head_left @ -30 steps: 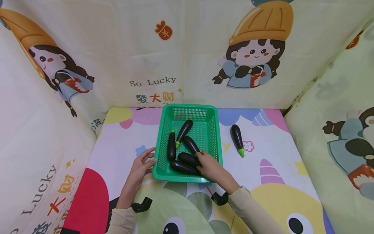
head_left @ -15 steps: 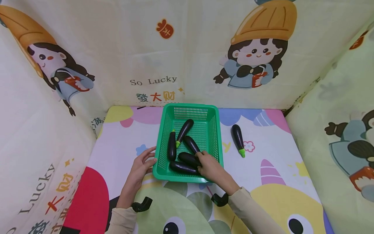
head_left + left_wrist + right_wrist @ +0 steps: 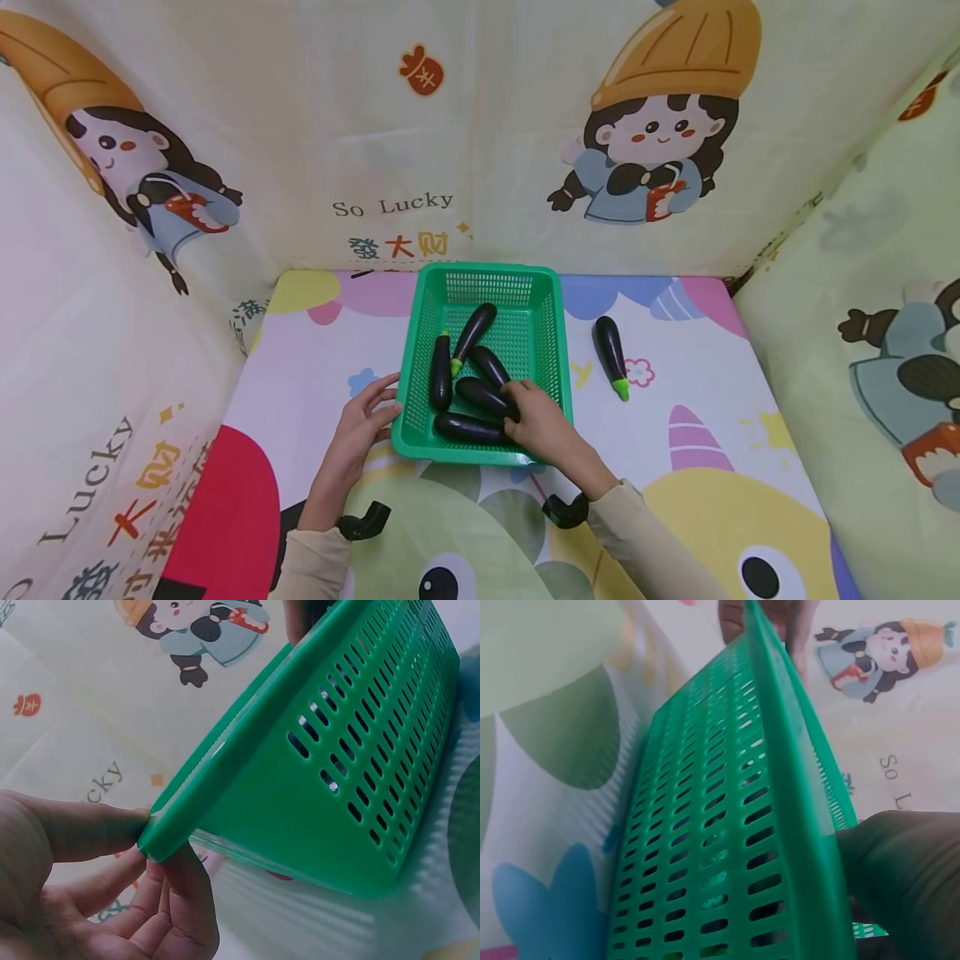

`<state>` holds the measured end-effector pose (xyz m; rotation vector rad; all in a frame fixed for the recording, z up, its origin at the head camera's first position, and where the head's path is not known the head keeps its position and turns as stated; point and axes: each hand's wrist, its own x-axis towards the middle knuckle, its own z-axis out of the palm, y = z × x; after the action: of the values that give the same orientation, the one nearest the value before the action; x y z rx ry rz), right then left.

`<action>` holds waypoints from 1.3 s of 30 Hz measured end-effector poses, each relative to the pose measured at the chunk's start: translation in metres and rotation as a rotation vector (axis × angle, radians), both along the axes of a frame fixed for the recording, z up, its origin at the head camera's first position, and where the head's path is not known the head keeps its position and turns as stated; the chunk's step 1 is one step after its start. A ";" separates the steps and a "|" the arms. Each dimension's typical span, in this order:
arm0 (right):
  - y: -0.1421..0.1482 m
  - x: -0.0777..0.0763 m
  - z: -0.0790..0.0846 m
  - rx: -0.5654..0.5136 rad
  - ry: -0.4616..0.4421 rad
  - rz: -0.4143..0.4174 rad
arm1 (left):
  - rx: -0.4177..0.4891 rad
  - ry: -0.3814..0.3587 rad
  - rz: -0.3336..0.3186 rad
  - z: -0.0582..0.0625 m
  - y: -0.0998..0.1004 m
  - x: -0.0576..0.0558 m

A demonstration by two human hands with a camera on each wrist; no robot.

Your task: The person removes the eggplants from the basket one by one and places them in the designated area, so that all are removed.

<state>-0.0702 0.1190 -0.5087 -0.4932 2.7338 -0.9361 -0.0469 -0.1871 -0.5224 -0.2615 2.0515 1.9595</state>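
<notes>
The right hand (image 3: 536, 421) is reaching over the near right corner of the green basket (image 3: 566, 367), its grip nearly closed, with thumb and fingers pinching the hidden end of the middle eggplant (image 3: 483, 396). The exact finger contact is staying out of sight, since the hand itself is covering that end in the head view and the perforated basket wall is screening it in the right wrist view. The left hand (image 3: 363, 425) is pinching the basket's left rim, thumb above and a bent finger below, as the left wrist view is showing.

Around the held piece, neighbours are crowding the grip: the near eggplant (image 3: 471, 428) is lying just beside it on the person's side, and a partly covered eggplant (image 3: 491, 365) is lying just beyond, slanting under the fingers. Further left, an eggplant (image 3: 441, 372) is lying lengthwise along the left wall, green tip pointing away; another eggplant (image 3: 474, 340) is slanting beside it, green tip toward the person.

Outside, a lone eggplant (image 3: 611, 357) is resting on the table (image 3: 300, 400), right of the basket and apart from it. Black wrist pieces (image 3: 566, 511) are projecting at both cuffs. A printed backdrop (image 3: 510, 167) is enclosing the far side.
</notes>
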 end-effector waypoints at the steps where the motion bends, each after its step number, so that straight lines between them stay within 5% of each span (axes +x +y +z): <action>1: 0.000 0.000 0.001 -0.012 0.000 -0.011 | -0.001 0.002 0.002 0.000 0.000 0.000; 21: 0.019 -0.007 0.028 -0.297 -0.025 -0.301 | 0.013 0.039 -0.021 0.001 0.000 -0.001; 39: 0.065 -0.016 0.035 -0.369 0.071 -0.478 | 0.002 0.024 -0.003 -0.001 0.000 0.002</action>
<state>-0.0866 0.1838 -0.4737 0.0920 2.8012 -1.5788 -0.0449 -0.1871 -0.5232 -0.2356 2.0632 1.9716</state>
